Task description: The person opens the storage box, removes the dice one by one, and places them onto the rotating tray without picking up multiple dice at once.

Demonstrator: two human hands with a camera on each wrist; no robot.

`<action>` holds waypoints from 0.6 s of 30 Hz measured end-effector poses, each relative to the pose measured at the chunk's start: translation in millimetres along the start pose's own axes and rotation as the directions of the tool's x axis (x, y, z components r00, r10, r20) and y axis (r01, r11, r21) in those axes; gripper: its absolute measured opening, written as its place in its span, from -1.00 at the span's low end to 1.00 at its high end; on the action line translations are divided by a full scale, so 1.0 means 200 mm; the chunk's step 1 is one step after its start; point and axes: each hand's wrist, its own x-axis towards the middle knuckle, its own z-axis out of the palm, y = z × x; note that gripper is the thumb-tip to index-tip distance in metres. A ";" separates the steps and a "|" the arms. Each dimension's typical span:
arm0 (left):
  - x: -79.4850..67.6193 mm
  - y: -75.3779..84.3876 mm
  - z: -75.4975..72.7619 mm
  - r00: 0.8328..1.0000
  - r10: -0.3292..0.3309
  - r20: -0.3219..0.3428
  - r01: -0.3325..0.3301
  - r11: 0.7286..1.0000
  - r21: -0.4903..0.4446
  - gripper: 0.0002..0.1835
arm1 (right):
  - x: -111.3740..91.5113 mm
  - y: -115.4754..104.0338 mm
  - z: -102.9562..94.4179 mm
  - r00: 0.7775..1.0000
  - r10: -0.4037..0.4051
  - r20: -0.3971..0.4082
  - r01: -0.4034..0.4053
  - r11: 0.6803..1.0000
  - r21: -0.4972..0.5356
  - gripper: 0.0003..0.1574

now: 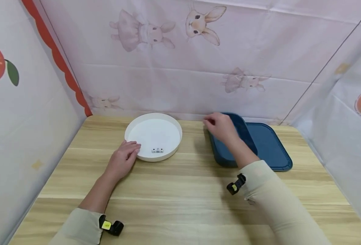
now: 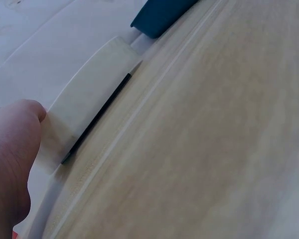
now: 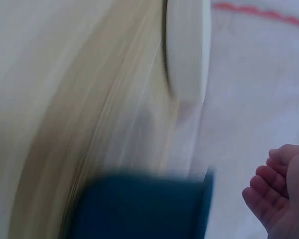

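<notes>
Dice (image 1: 157, 150) three | tray (image 1: 153, 132) one | bin (image 1: 224, 153) one | left fingers (image 1: 130, 144) grip tray | right fingers (image 1: 209, 117) curled, hold unclear

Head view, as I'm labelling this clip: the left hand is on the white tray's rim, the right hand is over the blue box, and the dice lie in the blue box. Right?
Not quite: the dice lie in the white tray, not the blue box, as the head view shows. The rest stands.
</notes>
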 end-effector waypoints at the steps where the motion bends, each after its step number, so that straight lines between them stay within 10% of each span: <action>1: 0.00 0.00 0.00 1.000 -0.002 0.002 0.002 1.000 0.002 -0.72 | 0.00 0.04 -0.02 1.000 0.025 -0.003 -0.025 1.000 -0.011 -0.71; 10: -0.01 0.00 -0.01 1.000 -0.009 0.010 0.009 1.000 0.006 -0.73 | -0.06 0.37 0.03 0.945 0.234 0.229 -0.212 0.970 -0.117 -0.61; 18: 0.00 0.00 0.00 1.000 0.007 -0.003 -0.007 1.000 -0.006 -0.74 | -0.09 0.45 0.10 0.899 0.296 0.322 -0.239 0.949 -0.204 -0.59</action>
